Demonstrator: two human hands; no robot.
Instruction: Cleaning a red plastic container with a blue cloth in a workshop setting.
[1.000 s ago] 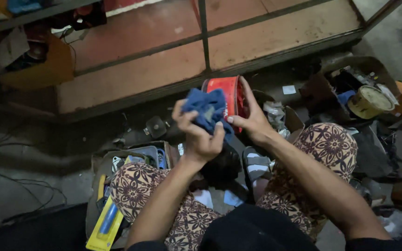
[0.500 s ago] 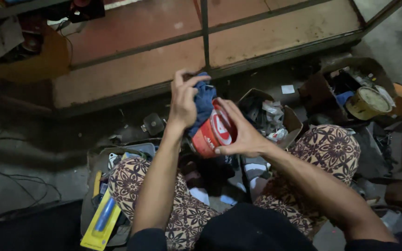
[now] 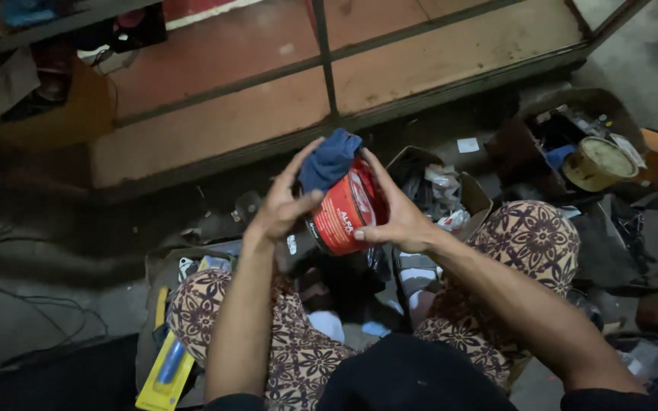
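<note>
Head view: right hand [image 3: 397,221] grips a red can [image 3: 348,211], fingers wrapped around its side. Left hand [image 3: 283,205], at nine o'clock of it, pinches a blue cloth [image 3: 329,160] against the can's top.

A red round tin [image 3: 346,209] sits in mid-air above the person's lap, held between both hands and tilted so that its upper end leans away toward the shelving and its lower rim points down to the left. Its side is glossy red with white lettering and a pale highlight along the curve; the lower rim looks dark. A crumpled blue cloth [image 3: 329,160] is pressed over the tin's upper end, bunched into soft folds and covering that end, so whether a lid is on cannot be told. The cloth touches the tin directly and hangs a little over its left side.
</note>
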